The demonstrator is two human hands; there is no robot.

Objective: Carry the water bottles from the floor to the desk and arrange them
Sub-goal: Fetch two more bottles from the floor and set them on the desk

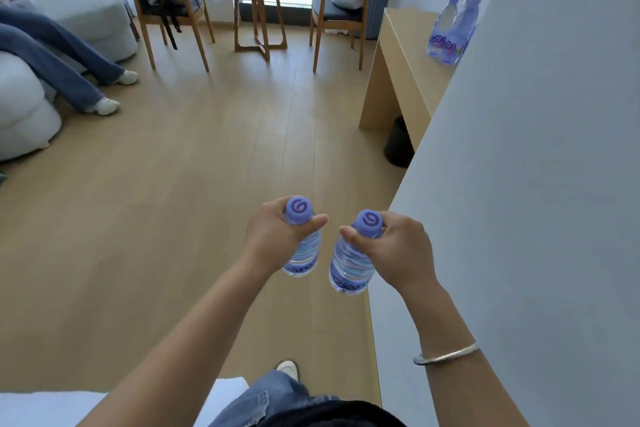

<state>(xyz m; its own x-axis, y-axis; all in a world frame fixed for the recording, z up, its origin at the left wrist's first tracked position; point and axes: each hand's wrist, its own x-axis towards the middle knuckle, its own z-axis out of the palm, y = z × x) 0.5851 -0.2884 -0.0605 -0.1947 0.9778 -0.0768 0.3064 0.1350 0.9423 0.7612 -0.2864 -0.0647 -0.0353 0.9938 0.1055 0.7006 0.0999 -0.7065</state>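
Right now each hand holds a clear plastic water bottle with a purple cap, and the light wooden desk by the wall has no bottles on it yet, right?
Not quite. The head view shows purple-capped bottles already standing on the light wooden desk. The left hand and right hand do each hold one.

Both forearms are bare, with no sleeves showing, and the right wrist wears a thin silver bangle [446,354] (open at one side), while near the bottom edge a leg in faded blue jeans [263,399] ends in a white shoe [288,368] on the floor.
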